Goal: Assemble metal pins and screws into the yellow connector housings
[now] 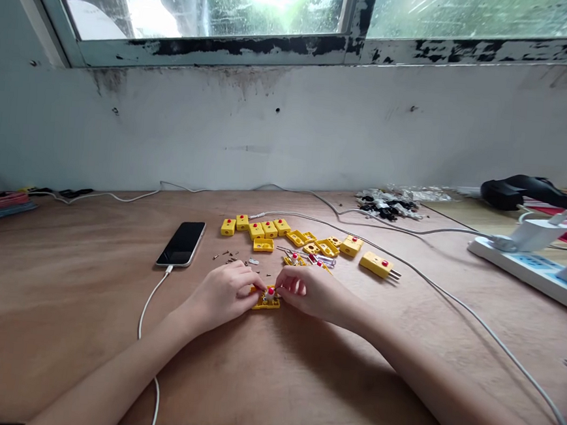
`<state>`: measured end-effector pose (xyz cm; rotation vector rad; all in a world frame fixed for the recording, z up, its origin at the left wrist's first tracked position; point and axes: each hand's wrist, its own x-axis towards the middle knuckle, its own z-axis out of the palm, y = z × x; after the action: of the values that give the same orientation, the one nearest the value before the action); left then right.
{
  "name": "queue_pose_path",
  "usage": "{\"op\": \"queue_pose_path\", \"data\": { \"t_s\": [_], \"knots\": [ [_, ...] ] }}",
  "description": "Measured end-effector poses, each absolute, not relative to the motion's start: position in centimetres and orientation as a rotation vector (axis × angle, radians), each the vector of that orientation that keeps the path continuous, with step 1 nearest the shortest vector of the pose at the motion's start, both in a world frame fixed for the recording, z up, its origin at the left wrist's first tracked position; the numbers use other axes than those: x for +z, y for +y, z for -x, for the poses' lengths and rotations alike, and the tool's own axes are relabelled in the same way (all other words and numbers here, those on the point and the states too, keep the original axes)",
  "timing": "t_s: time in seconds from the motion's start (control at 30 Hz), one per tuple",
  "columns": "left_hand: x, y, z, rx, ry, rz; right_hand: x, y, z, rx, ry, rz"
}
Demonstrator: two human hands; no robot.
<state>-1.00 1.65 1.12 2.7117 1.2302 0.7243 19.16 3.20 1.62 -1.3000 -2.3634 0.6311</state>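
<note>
An open yellow plastic plug housing (266,304) lies on the table in front of me, with a white piece topped by a red button (271,291) inside it. My left hand (225,294) has its fingers closed on the housing's left end. From the right, my right hand (310,292) pinches close beside the red button; whatever sits between those fingertips is too small to make out. Just beyond the right hand are further yellow halves with red buttons (294,258), partly hidden by it, and a screwdriver (326,262). Small screws (231,255) are scattered past the left hand.
Closed yellow housings (255,230) and open yellow shells (328,247) stand farther back. A yellow plug with metal pins (377,264) lies to the right. A charging phone (181,244) is at left, a power strip (529,264) at right. White cables (435,286) cross the table.
</note>
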Motion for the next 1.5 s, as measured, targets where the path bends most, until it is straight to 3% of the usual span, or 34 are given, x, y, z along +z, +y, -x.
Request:
{"op": "queue_pose_path", "data": {
  "t_s": [0.33,0.83,1.3,1.5],
  "knots": [
    [1.3,1.3,0.9,0.684,1.266,-2.595,1.0,3.8,-20.0,0.698,-2.39,1.161],
    [1.7,0.9,0.9,0.665,1.227,-2.544,2.2,3.0,-19.8,0.694,-2.394,1.296],
    [1.4,0.9,0.9,0.648,1.208,-2.498,1.9,2.7,-19.4,0.387,-2.568,1.209],
    [1.2,1.0,0.6,0.64,1.216,-2.516,2.1,2.5,-19.7,0.521,-2.504,1.296]
  ]
}}
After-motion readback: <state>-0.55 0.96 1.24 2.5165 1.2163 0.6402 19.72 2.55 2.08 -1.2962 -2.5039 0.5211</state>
